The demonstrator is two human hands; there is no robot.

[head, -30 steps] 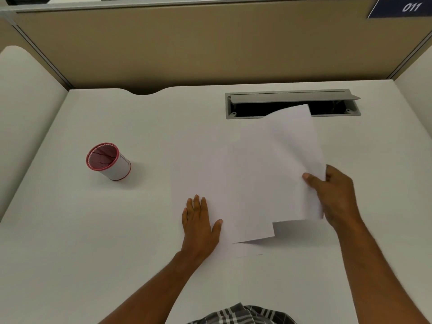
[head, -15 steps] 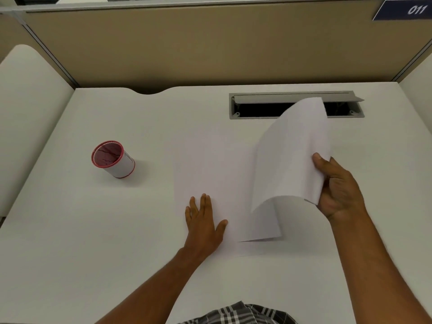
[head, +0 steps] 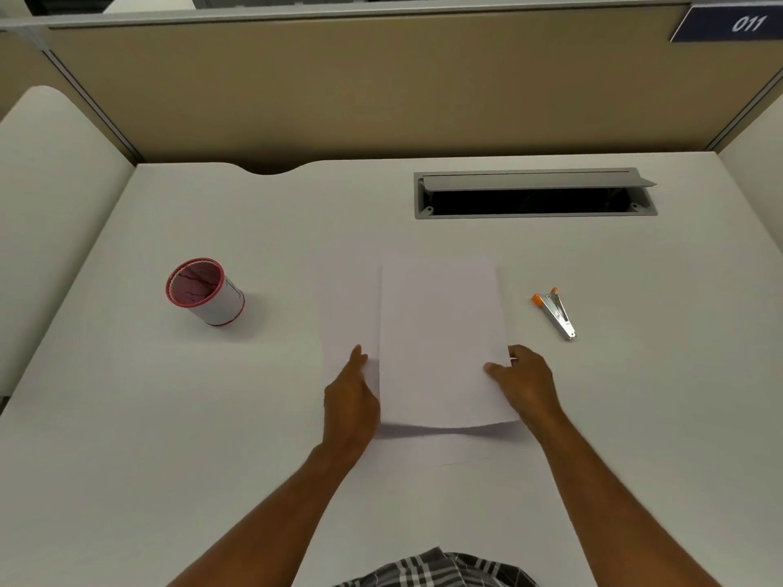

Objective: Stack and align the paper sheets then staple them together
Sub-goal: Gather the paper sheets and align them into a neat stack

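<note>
A white paper sheet [head: 440, 341] lies over a second white sheet [head: 347, 307] on the white desk, shifted to the right so the lower sheet shows as a strip on the left. My left hand [head: 351, 396] holds the top sheet's left edge near its front corner. My right hand [head: 525, 383] grips the top sheet's right edge, thumb on the paper. The sheet's front edge bows slightly above the desk. A small silver stapler [head: 558, 315] with orange ends lies on the desk to the right of the sheets, apart from both hands.
A white cup with a red rim [head: 205, 296] stands at the left of the desk. A grey cable slot [head: 534, 192] with a raised lid is set in the back of the desk. Beige partition walls [head: 381, 86] enclose the desk.
My right hand swung the lifted, curled sheet down and left onto the other sheet. My left hand moved from lying flat on the lower sheet to the top sheet's left edge. The stapler came into view.
</note>
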